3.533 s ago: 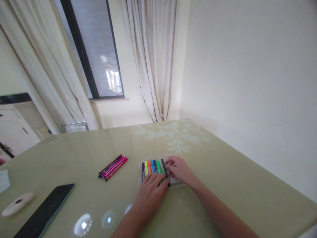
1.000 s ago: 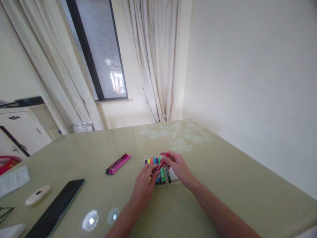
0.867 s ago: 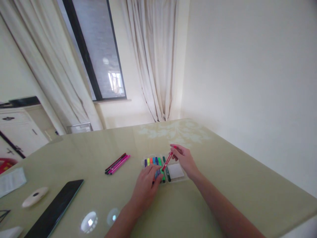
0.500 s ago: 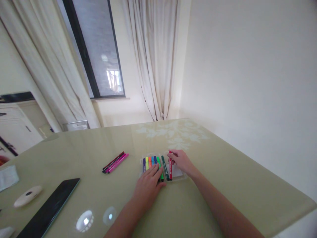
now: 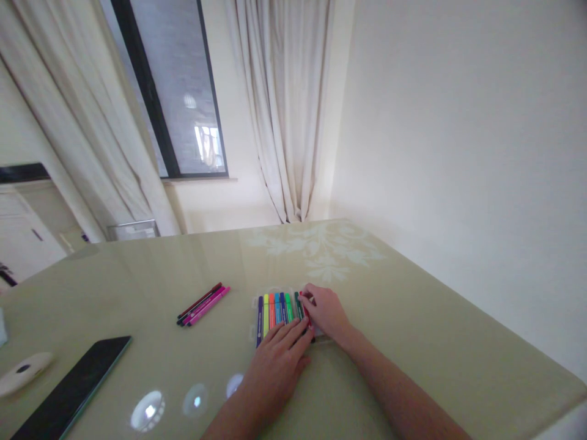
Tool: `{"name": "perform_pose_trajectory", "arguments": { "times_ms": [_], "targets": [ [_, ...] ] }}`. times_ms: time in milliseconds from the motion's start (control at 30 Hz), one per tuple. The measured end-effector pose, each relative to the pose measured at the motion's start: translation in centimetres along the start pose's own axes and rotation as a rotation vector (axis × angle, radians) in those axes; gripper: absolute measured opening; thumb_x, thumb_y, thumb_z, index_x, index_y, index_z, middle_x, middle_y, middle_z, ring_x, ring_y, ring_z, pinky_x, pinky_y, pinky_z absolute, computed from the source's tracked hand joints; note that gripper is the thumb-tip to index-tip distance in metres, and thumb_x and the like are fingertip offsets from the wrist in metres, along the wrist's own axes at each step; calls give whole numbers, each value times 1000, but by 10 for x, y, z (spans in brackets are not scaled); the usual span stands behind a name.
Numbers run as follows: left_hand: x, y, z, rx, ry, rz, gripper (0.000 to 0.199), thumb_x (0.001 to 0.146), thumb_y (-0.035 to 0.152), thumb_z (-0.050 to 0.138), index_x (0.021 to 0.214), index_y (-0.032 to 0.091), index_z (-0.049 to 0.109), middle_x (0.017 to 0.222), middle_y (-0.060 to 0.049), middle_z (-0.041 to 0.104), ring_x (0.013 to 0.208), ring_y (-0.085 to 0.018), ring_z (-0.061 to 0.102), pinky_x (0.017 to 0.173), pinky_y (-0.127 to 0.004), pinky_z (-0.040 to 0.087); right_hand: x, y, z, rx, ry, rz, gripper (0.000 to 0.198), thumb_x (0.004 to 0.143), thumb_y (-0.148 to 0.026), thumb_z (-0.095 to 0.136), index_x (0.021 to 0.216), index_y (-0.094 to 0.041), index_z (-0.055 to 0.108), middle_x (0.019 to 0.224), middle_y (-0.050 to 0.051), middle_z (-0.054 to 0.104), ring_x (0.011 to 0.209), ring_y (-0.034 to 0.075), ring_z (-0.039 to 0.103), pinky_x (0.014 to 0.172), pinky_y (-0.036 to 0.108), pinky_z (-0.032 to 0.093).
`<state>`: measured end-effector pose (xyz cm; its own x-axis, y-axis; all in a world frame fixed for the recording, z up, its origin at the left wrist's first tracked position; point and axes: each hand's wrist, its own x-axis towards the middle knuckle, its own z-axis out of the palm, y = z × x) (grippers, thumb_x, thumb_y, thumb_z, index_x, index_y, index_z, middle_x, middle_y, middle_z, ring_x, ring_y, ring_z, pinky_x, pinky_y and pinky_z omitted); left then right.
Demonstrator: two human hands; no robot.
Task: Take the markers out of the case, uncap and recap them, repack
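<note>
A row of colored markers lies side by side in a clear plastic case [image 5: 253,332], among them a purple marker [image 5: 260,318], a yellow one [image 5: 266,305], an orange one [image 5: 272,308] and a green one [image 5: 288,307]. My left hand [image 5: 282,357] rests with its fingers stretched over the lower ends of the row, hiding them. At the row's right side, my right hand [image 5: 326,311] pinches a red marker [image 5: 306,314] near its top. The red marker is right beside a dark green marker [image 5: 298,304]. Much of the case's right part is behind my right hand.
Several pink and dark red markers [image 5: 204,305] lie in a loose bundle left of the case. Closer on the left are a black tablet-like device [image 5: 76,385] and a white oval object [image 5: 25,374]. The glossy table [image 5: 413,318] borders a wall on the right.
My right hand has moved left with the red marker, bringing it against the dark green one. My left hand's fingers have slid right, now reaching the red marker's lower end. The view has shifted slightly.
</note>
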<state>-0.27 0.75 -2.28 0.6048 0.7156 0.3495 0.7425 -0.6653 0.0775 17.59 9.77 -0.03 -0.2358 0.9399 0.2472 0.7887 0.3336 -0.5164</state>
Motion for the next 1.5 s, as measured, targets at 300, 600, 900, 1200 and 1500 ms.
{"name": "perform_pose_trajectory", "arguments": {
  "times_ms": [300,600,900,1200,1500],
  "targets": [
    [5,8,2,-10,36,-77,43,103,24,53,145,29,55,149,-1,61,134,-22,59,113,-44,50,-2,5,-8,-43,-65,-38,16,90,-24,64,79,-21,76,84,4,78,76,19,68,74,27,47],
    [3,13,-2,-76,2,-116,46,101,29,55,147,30,53,150,-1,60,135,-23,56,117,-45,45,-7,13,-11,95,-119,-100,19,89,-26,63,98,-22,79,101,7,79,79,20,71,79,30,53],
    [-17,-65,-38,130,227,-690,37,104,24,37,124,20,68,125,-12,70,120,-29,61,103,-46,51,-18,12,-15,125,-145,-191,30,101,-26,50,113,-23,77,111,9,76,103,24,68,95,36,49],
    [-45,-108,-54,282,-8,-982,25,101,29,44,104,17,66,109,-13,69,108,-33,62,90,-43,50,-19,8,-14,67,-138,-158,29,100,-24,53,117,-18,74,115,12,71,98,24,68,92,37,50],
    [4,-24,-29,-562,397,-565,27,101,45,50,102,22,64,96,-5,71,84,-21,68,75,-34,56,-22,-24,-6,671,-104,-44,33,99,-48,55,99,-21,74,87,4,73,79,19,66,72,28,51]
  ]
}}
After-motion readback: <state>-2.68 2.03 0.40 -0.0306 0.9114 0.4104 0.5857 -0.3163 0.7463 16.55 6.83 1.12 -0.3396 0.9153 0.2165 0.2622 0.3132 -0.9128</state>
